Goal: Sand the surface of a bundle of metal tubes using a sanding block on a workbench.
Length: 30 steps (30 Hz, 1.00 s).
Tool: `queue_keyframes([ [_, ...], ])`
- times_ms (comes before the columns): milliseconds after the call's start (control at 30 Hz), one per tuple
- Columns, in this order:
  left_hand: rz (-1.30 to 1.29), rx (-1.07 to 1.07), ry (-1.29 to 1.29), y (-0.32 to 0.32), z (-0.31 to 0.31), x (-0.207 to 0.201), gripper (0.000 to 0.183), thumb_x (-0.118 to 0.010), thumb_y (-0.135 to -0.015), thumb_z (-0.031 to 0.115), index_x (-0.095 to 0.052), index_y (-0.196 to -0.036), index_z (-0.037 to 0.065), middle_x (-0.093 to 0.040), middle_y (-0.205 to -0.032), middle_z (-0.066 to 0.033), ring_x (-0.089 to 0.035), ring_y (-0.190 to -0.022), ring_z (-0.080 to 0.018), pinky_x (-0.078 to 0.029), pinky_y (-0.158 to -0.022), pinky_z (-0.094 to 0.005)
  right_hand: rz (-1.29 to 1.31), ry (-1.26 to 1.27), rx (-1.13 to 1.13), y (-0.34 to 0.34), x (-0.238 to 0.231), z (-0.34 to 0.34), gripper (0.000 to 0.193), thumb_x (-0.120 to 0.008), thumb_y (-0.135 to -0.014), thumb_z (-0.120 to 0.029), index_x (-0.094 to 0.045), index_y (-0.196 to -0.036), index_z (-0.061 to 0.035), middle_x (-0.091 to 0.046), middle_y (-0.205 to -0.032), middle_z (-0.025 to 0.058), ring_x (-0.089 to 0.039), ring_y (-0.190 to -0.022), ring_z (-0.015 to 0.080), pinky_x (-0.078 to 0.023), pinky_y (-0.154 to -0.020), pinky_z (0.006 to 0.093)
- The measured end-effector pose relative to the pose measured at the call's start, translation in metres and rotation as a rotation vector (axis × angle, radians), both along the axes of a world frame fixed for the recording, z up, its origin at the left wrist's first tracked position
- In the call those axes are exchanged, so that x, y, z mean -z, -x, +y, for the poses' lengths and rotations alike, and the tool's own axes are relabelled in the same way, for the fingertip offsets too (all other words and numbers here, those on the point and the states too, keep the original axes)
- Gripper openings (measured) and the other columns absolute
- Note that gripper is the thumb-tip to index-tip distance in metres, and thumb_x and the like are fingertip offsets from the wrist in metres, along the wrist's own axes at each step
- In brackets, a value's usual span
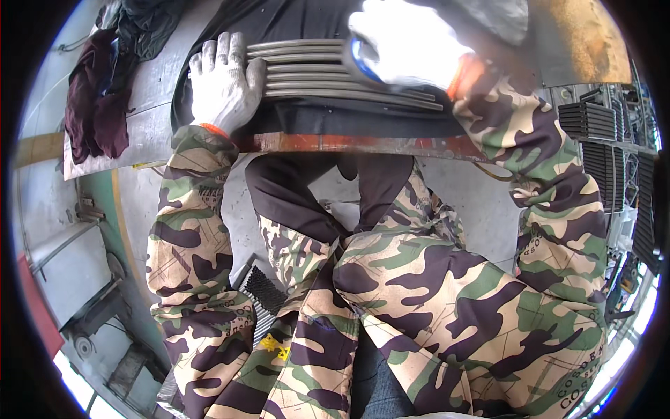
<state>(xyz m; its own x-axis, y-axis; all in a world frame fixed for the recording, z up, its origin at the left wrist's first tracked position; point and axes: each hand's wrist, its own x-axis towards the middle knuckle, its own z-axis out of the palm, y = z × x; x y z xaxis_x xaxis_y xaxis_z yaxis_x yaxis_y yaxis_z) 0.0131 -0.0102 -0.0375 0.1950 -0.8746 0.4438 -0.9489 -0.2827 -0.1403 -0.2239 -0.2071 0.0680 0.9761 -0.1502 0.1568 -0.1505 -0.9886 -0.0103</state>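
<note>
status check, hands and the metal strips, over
Left hand gloved, flat against strip ends. Right hand gloved, on top of the metal strips, gripping something blue. Dark cloth lies left, clear of stack.

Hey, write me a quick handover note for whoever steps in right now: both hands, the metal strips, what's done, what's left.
Left hand: white glove, pressed flat against the left ends of the stacked grey metal strips, steadying them.
Right hand: white glove, gripping a blue tool, held on top of the strips.
The strips lie on a dark mat on the steel workbench.
Done: strips stacked and aligned.
Left: how far the work on the strips has got cannot be told.
</note>
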Motion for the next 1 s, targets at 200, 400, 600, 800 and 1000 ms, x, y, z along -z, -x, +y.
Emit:
queue_keyframes([
  [200,0.045,0.009,0.017,0.010,0.008,-0.007,0.053,-0.060,-0.095,0.033,-0.058,-0.134,-0.003,-0.061,-0.134,-0.0233,-0.056,-0.122,-0.0422,-0.040,-0.106,-0.0554,0.005,0.003,0.016,-0.036,0.001,0.000,0.020,-0.062,-0.088,-0.024,-0.066,-0.094,-0.0048,-0.067,-0.095,0.0193,-0.067,-0.090,0.0388,-0.057,-0.075,0.0505],
  [400,-0.026,0.023,0.091,0.011,0.009,-0.006,0.052,-0.061,-0.094,0.033,-0.061,-0.132,-0.003,-0.062,-0.133,-0.0224,-0.056,-0.123,-0.0421,-0.040,-0.107,-0.0558,-0.007,0.008,-0.039,-0.050,-0.002,0.017,0.020,-0.061,-0.089,-0.024,-0.067,-0.093,-0.0051,-0.067,-0.095,0.0188,-0.067,-0.092,0.0375,-0.057,-0.075,0.0496],
  [600,0.039,-0.002,0.060,0.017,0.013,-0.007,0.054,-0.059,-0.098,0.035,-0.058,-0.138,-0.001,-0.058,-0.141,-0.0232,-0.052,-0.131,-0.0437,-0.034,-0.112,-0.0571,0.028,-0.014,-0.059,-0.051,-0.011,0.027,0.020,-0.061,-0.089,-0.024,-0.068,-0.094,-0.0057,-0.068,-0.095,0.0189,-0.068,-0.088,0.0377,-0.057,-0.074,0.0508],
  [800,0.261,0.073,0.005,0.002,0.006,-0.011,0.052,-0.058,-0.100,0.035,-0.059,-0.138,0.000,-0.058,-0.142,-0.0248,-0.052,-0.133,-0.0425,-0.033,-0.116,-0.0543,0.048,0.012,0.047,-0.072,-0.003,0.008,0.023,-0.059,-0.090,-0.025,-0.068,-0.096,-0.0040,-0.068,-0.099,0.0214,-0.067,-0.094,0.0413,-0.056,-0.081,0.0509],
  [1000,0.070,-0.045,-0.014,0.004,-0.010,-0.015,0.053,-0.057,-0.101,0.039,-0.060,-0.138,0.002,-0.059,-0.143,-0.0227,-0.053,-0.132,-0.0396,-0.035,-0.114,-0.0526,0.037,-0.011,0.007,-0.066,-0.009,0.029,0.022,-0.060,-0.089,-0.023,-0.068,-0.096,-0.0043,-0.068,-0.098,0.0198,-0.068,-0.094,0.0398,-0.057,-0.079,0.0507],
])
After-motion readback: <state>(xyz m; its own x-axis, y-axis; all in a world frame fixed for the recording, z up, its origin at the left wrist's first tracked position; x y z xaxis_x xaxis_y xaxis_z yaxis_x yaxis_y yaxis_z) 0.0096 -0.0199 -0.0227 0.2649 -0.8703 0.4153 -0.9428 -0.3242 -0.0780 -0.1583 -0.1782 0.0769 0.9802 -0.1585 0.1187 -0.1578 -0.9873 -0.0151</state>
